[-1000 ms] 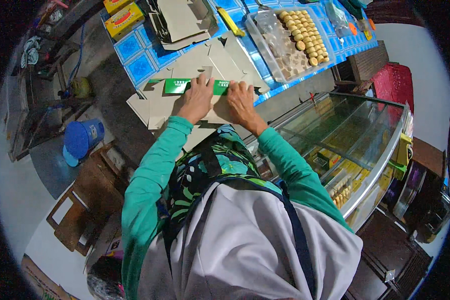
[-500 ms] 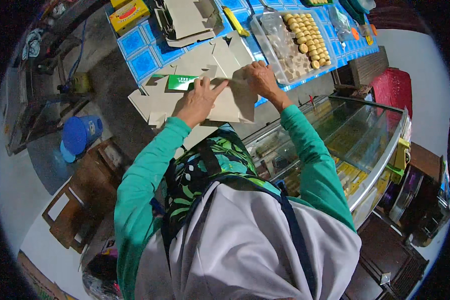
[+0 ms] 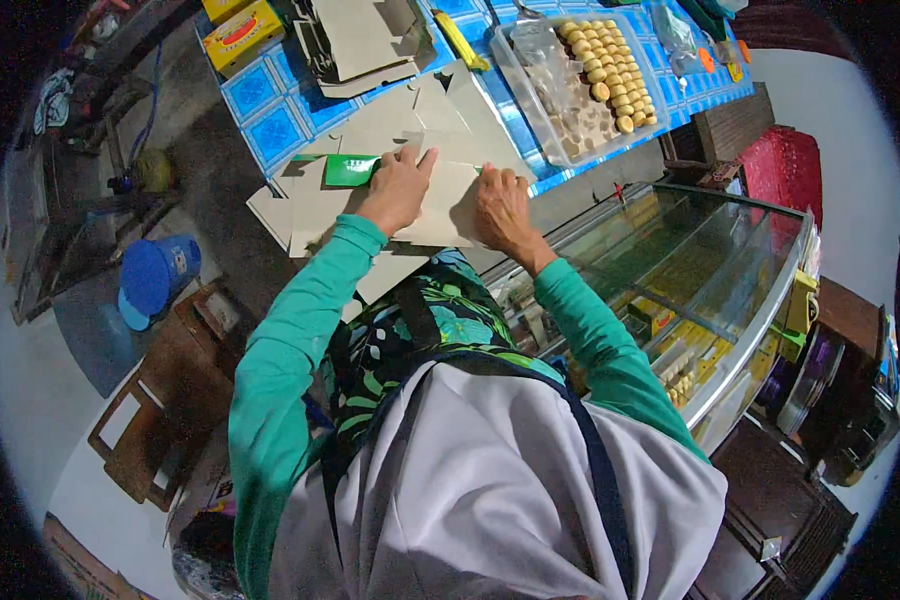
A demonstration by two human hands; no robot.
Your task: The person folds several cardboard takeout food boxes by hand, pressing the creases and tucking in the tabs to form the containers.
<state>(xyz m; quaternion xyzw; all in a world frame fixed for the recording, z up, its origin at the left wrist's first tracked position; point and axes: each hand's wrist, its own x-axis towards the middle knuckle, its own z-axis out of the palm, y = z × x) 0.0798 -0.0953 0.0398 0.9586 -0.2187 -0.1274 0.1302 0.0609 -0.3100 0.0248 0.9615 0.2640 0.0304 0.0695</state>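
Observation:
An unfolded cardboard box blank (image 3: 432,214), grey-brown with a green printed panel (image 3: 350,170) at its left, lies at the table's near edge, partly overhanging it. More flat cardboard lies under and beyond it. My left hand (image 3: 400,190) is closed on the blank beside the green panel, thumb and fingertips at a fold. My right hand (image 3: 505,212) has its fingers curled over the blank's right side, thumb against the same fold line. The undersides of both hands' fingertips are hidden.
A blue-patterned tablecloth (image 3: 275,130) covers the table. Beyond the blank stand a stack of cardboard boxes (image 3: 365,45), a yellow tool (image 3: 460,40) and a clear plastic tray (image 3: 570,150) with rows of small round pastries (image 3: 610,65). Yellow boxes (image 3: 242,38) sit far left; a glass display case (image 3: 710,260) stands right.
My right hand has slid nearer and a little left along the blank's right side. My left hand has shifted slightly right across the blank, its fingers drawn closer together.

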